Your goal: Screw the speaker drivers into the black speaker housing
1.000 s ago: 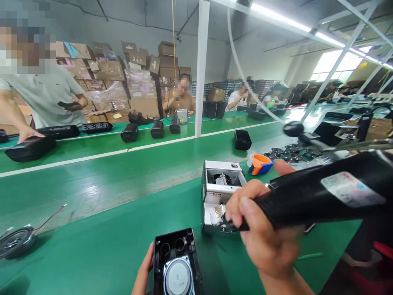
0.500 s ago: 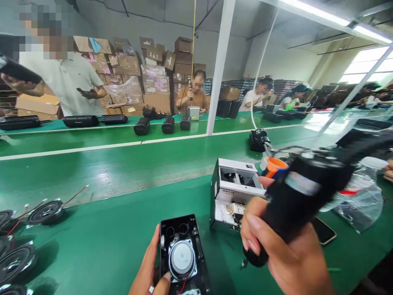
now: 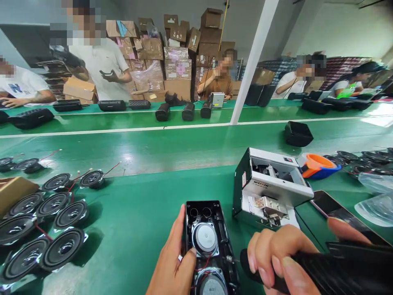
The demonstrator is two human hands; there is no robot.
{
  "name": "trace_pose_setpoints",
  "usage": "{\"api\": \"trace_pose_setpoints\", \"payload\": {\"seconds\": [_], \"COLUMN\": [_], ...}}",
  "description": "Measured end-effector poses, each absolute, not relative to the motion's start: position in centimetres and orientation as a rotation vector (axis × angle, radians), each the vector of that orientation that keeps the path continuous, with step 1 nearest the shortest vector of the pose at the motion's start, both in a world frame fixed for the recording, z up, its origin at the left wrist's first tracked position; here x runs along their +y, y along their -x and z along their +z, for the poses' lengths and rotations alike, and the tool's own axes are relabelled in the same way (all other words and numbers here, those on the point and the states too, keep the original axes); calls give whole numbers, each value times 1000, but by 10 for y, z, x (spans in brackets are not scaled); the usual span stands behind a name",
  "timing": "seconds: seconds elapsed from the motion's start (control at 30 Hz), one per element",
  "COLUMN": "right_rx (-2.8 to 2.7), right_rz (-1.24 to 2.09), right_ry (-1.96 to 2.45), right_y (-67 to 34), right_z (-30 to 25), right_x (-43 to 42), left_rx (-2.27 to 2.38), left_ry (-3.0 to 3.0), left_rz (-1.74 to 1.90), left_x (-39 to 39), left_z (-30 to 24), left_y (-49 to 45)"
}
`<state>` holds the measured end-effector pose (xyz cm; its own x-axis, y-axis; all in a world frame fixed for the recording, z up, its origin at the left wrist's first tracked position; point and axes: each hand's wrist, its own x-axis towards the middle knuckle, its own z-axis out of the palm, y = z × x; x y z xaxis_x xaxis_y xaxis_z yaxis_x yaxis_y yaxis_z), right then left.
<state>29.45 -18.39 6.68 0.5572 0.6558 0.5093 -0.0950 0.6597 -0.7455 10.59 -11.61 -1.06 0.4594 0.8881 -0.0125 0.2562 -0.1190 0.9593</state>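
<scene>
My left hand (image 3: 173, 260) grips the left side of a black speaker housing (image 3: 211, 246) lying on the green table, thumb resting on its top beside the fitted speaker driver (image 3: 205, 239). A second driver (image 3: 211, 284) sits lower in the housing. My right hand (image 3: 285, 260) is closed round a black electric screwdriver (image 3: 331, 270), whose tip points left, close to the housing's right edge. A white screw feeder box (image 3: 270, 190) stands just behind.
Several loose speaker drivers (image 3: 61, 213) with red wires lie at the left. A phone (image 3: 337, 213), an orange-and-blue tape dispenser (image 3: 317, 166) and plastic bags (image 3: 376, 200) sit at the right. Other people work behind the far conveyor (image 3: 123, 135), with stacked cartons beyond.
The view has tilted down and left. My right hand has brought the screwdriver down from the screw feeder box to the housing's right side. My left hand stays on the housing.
</scene>
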Motion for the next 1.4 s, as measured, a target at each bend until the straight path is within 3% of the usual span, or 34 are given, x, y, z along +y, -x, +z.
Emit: {"api": "trace_pose_setpoints", "payload": {"seconds": [1.4], "right_rx": [-1060], "right_rz": [642], "right_ry": [718], "right_y": [-297], "right_z": [53], "right_x": [-166], "left_rx": [1028], "left_ry": [-1569], "left_rz": [723], "left_x": [-120], "left_z": [7], "left_y": [-113]}}
